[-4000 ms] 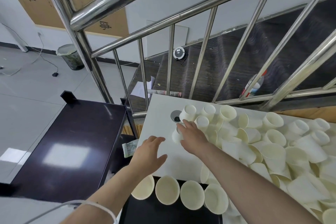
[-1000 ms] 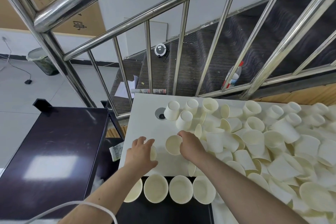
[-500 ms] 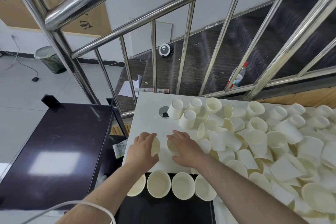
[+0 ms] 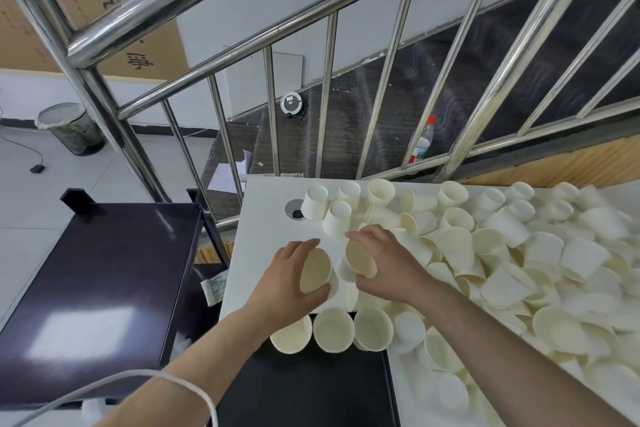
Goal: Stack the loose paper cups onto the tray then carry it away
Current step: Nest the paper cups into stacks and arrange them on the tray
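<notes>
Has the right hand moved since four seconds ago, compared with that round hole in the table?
Yes. The right hand has pulled back from the round hole toward the person, now gripping a paper cup.

The left hand [image 4: 291, 274] grips a paper cup [image 4: 316, 271] lying on its side, mouth turned toward the right hand [image 4: 388, 263]. The right hand holds a second cup [image 4: 361, 258], its mouth facing the left one, just apart from it. Below both wrists, three upright cups [image 4: 332, 329] stand in a row on a black tray [image 4: 304, 392]. To the right of the right hand sprawls a heap of loose cups [image 4: 519, 253] on the white table [image 4: 263, 239].
</notes>
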